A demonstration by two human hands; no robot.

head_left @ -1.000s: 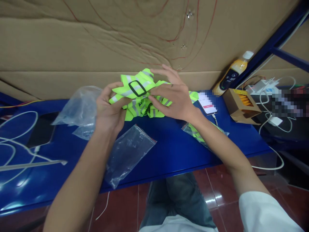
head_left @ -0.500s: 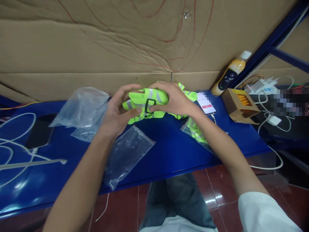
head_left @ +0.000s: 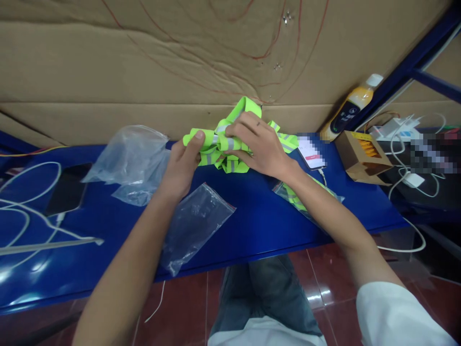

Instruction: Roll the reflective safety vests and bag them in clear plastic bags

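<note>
A bundle of neon yellow-green strap with silver reflective stripes [head_left: 234,166] is between my two hands, above the blue tabletop. My left hand [head_left: 182,166] pinches its left end, thumb on top. On the right side, my right hand [head_left: 257,144] has its fingers closed around the strap. One loop of the strap stands up behind my right fingers. More of the same striped strap [head_left: 288,142] lies just beyond my right hand. Below my left hand rests a flat clear zip bag [head_left: 201,226]. Under my right forearm, another clear bag [head_left: 297,197] contains yellow-green strap.
A crumpled clear plastic bag [head_left: 126,154] and a dark phone [head_left: 68,190] with white cables are on the left. To the right stand a lit phone [head_left: 311,153], an open cardboard box [head_left: 363,158] and a juice bottle [head_left: 351,110]. Cardboard [head_left: 144,62] walls the back.
The neat folded bundle has loosened, and a loop now rises at the back. The black buckle on its front is out of sight. My right fingers have closed over the strap.
</note>
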